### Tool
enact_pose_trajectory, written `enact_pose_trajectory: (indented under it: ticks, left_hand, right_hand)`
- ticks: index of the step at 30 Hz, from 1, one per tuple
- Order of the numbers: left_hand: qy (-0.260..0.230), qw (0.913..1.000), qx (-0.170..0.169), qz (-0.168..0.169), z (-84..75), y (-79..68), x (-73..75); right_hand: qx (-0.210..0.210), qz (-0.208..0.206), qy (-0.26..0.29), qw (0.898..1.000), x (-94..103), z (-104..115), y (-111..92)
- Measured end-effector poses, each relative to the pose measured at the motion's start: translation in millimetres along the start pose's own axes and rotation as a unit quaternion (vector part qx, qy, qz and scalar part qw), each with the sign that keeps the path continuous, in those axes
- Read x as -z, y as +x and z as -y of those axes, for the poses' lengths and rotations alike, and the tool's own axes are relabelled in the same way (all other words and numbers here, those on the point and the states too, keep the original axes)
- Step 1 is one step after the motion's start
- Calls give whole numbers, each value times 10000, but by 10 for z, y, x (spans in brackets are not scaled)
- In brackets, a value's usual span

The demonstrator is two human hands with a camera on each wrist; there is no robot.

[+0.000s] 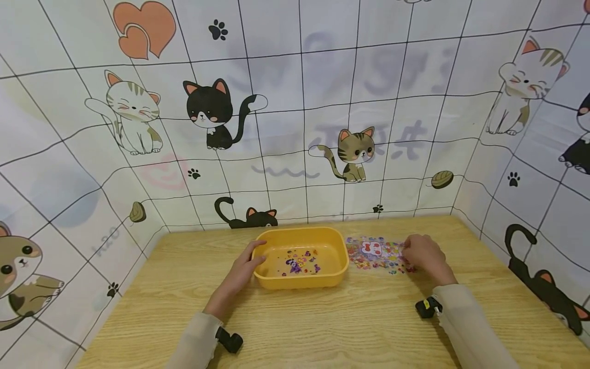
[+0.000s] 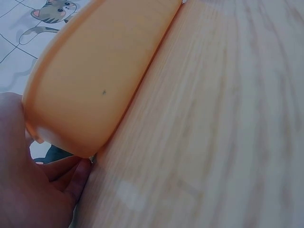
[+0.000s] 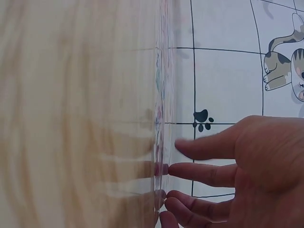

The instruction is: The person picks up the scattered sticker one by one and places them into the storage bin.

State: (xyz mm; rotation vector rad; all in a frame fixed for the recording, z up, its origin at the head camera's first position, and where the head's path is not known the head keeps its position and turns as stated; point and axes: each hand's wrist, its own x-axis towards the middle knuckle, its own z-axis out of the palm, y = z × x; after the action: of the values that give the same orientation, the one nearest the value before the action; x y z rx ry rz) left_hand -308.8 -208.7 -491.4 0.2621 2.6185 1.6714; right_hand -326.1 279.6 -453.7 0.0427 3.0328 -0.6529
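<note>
A flat, clear decorated packet (image 1: 389,254) lies on the table at centre right in the head view. The right hand (image 1: 425,254) touches its right end; the right wrist view shows the thumb apart from the index finger, whose tip meets the clear edge, with the other fingers loosely bent. Just left of the packet sits a yellow tub (image 1: 299,282), with small colourful pieces (image 1: 295,265) scattered on its floor, mostly purple. The left hand (image 1: 241,267) grips the tub's left end, its fingers and thumb curled about rim and wall. With so light a touch, the packet could skid over the smooth wood rather than come up, or bump the tub beside it. A hard pull by the left hand could tilt the tub and slide the pieces together or spill them. Whether the bits at the packet are loose or sealed cannot be told. The tub's right rim and the packet's left edge leave hardly any sideways space, and the cat-patterned wall (image 1: 286,113) limits reach behind. The roomiest path runs toward the lower centre, over the wooden table (image 1: 318,328) between the two sleeves (image 1: 475,323).
</note>
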Motion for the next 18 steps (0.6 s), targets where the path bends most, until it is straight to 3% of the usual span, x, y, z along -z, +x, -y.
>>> enact_pose_trajectory:
  ticks: [6,18]
  left_hand:
    - [25,10000,20,6,-7,-14,0]
    - [41,10000,-5,-16,-18,-23,3]
  right_hand:
    - [-45,146,140,9998,-30,-13,7]
    - [167,-11,5,9999,25,-10,3]
